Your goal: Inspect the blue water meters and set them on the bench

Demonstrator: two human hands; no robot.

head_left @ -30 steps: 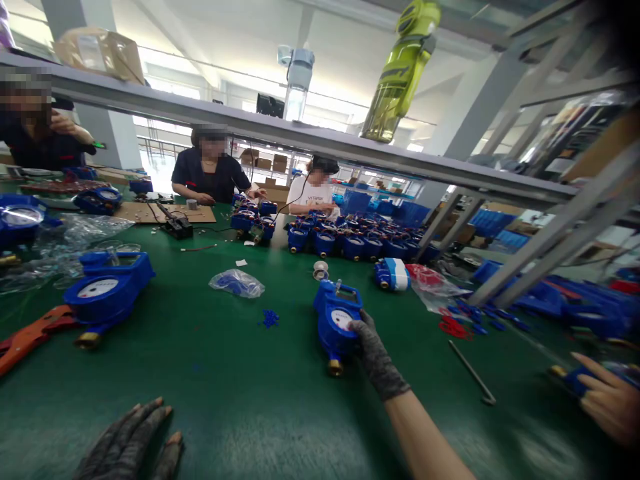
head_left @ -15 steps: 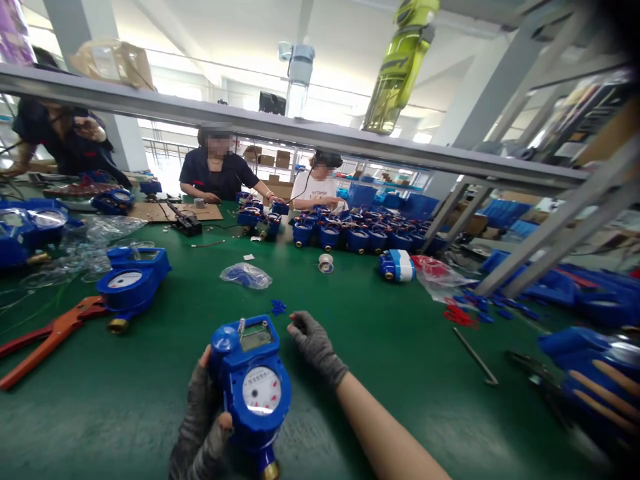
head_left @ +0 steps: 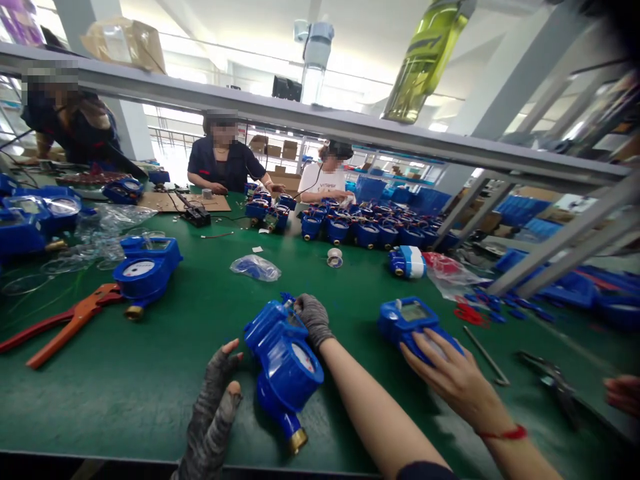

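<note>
A blue water meter [head_left: 285,363] with a white dial and a brass end lies tilted on the green table [head_left: 150,373] in front of me. My right hand [head_left: 313,319], in a grey glove, is closed on the meter's far top end. Just left of the meter is my left hand [head_left: 215,403], also gloved, with thumb and fingers apart and nothing in it. To the right, a co-worker's bare hand [head_left: 450,373] with a red wrist string rests on a second blue meter [head_left: 410,319].
Another blue meter [head_left: 145,270] and orange pliers [head_left: 70,320] lie at the left. A plastic bag [head_left: 255,268], a tape roll [head_left: 335,257], a metal rod [head_left: 487,357] and red and blue small parts [head_left: 473,312] lie further out. Rows of meters [head_left: 370,233] and seated people are at the far side.
My left hand has let go of the meter, which now lies turned and tilted. My right hand has closed on its top. A co-worker's hand has brought in a second meter from the right.
</note>
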